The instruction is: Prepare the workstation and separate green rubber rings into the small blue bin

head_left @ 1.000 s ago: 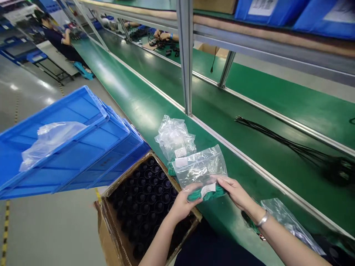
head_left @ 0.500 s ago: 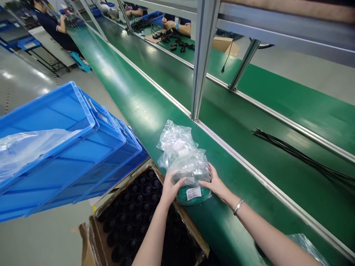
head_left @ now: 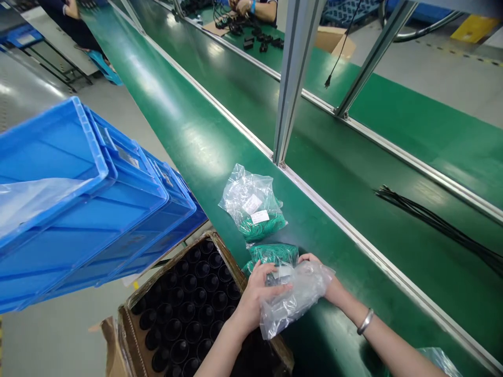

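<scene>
Both my hands grip a clear plastic bag (head_left: 295,298) holding green rubber bands (head_left: 272,255), at the near edge of the green conveyor belt (head_left: 188,125). My left hand (head_left: 255,298) closes on the bag's left side, its thumb across the plastic. My right hand (head_left: 328,285), with a metal bracelet at the wrist, holds the right side and is partly hidden by the bag. A second clear bag of green bands (head_left: 253,205) with white labels lies flat on the belt just beyond.
Left of me stands a stack of blue plastic crates (head_left: 90,209) with clear film inside. A cardboard box of black caps (head_left: 188,309) sits below the belt edge. Black cable ties (head_left: 436,225) lie at right. A metal post (head_left: 291,78) rises ahead. Other people work far up the line.
My hands pulled the bag toward me and turned it, so its loose plastic end now points at me. The second bag stayed on the belt. The camera tilted down.
</scene>
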Demonstrator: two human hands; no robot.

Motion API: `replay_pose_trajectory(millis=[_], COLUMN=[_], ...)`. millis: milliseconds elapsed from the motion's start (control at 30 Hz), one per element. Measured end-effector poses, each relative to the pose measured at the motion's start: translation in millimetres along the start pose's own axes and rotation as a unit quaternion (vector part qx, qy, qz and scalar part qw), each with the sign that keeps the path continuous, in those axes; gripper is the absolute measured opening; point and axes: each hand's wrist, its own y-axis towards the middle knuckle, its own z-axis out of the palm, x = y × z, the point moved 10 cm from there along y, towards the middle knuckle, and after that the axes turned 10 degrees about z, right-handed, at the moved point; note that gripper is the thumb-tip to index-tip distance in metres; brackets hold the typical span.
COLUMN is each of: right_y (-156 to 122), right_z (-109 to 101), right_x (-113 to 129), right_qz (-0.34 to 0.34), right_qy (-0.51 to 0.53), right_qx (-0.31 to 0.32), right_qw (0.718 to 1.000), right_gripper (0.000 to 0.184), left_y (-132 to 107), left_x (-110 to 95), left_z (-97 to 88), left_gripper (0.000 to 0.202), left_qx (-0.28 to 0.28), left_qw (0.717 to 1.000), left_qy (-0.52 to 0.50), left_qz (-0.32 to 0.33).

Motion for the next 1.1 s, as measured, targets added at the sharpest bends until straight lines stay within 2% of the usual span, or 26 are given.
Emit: replay_pose_trajectory(millis=[100, 167, 267, 367, 433, 467, 500, 567, 600, 667, 800, 867, 933, 967, 1000, 1033, 1100], right_y=[-5, -12, -18, -22, -18, -9, 4, 36, 51, 81, 120, 125, 113, 103, 92, 83, 65], right_z=[8, 10, 8, 9, -3, -16, -32, -60, -64, -53, 4, 35, 58, 61, 55, 41, -8], right_x=[25, 45, 62, 71, 84, 93, 103, 118, 125, 141, 168, 174, 179, 182, 184, 183, 173], right_qz=[-0.046, -0.084, -0.096, -0.071, -0.066, -0.071, -0.080, -0.093, -0.093, -0.099, -0.105, -0.083, -0.091, -0.106, -0.123, -0.135, -0.135], right_qy=[-0.053, -0.086, -0.102, -0.072, 0.011, 0.059, 0.098, 0.137, 0.137, 0.127, 0.074, 0.019, -0.037, -0.054, -0.058, -0.045, 0.009], right_qx=[0.029, 0.037, 0.065, 0.194, 0.256, 0.246, 0.208, 0.093, 0.051, 0.015, 0.008, 0.049, 0.123, 0.148, 0.152, 0.132, 0.026], right_qw=[0.997, 0.992, 0.988, 0.976, 0.964, 0.965, 0.970, 0.982, 0.985, 0.987, 0.992, 0.995, 0.988, 0.982, 0.979, 0.981, 0.990], right_gripper=[0.026, 0.033, 0.034, 0.041, 0.053, 0.055, 0.054, 0.047, 0.047, 0.056, 0.083, 0.083, 0.061, 0.049, 0.042, 0.038, 0.033], left_y=[4, 5, 7, 8, 7, 5, 3, -3, -6, -12, -14, -13, -13, -13, -15, -17, -22], left_x=[-12, -17, -23, -27, -28, -27, -25, -18, -14, -10, -11, -11, -7, -2, 6, 14, 27], left_z=[0.1, -7.8, -18.9, -22.1, -20.3, -17.6, -13.5, -3.3, 1.9, 10.9, 15.7, 12.1, 6.4, 2.2, -3.1, -8.9, -22.2], left_gripper=[0.028, 0.031, 0.029, 0.025, 0.024, 0.023, 0.022, 0.019, 0.018, 0.018, 0.024, 0.023, 0.023, 0.024, 0.025, 0.025, 0.026], left_qx=[0.015, -0.012, -0.051, -0.060, -0.056, -0.050, -0.039, -0.016, -0.006, 0.011, 0.016, 0.004, -0.016, -0.035, -0.061, -0.091, -0.153], left_qw=[0.997, 0.994, 0.991, 0.990, 0.991, 0.991, 0.993, 0.996, 0.997, 0.998, 0.997, 0.996, 0.996, 0.995, 0.992, 0.985, 0.966], left_qy=[0.002, -0.005, -0.010, -0.010, -0.003, -0.001, -0.004, -0.021, -0.030, -0.036, -0.030, -0.042, -0.067, -0.087, -0.112, -0.140, -0.184], left_qz=[0.079, 0.107, 0.122, 0.126, 0.124, 0.122, 0.114, 0.084, 0.071, 0.055, 0.073, 0.075, 0.052, 0.026, -0.010, -0.047, -0.101])
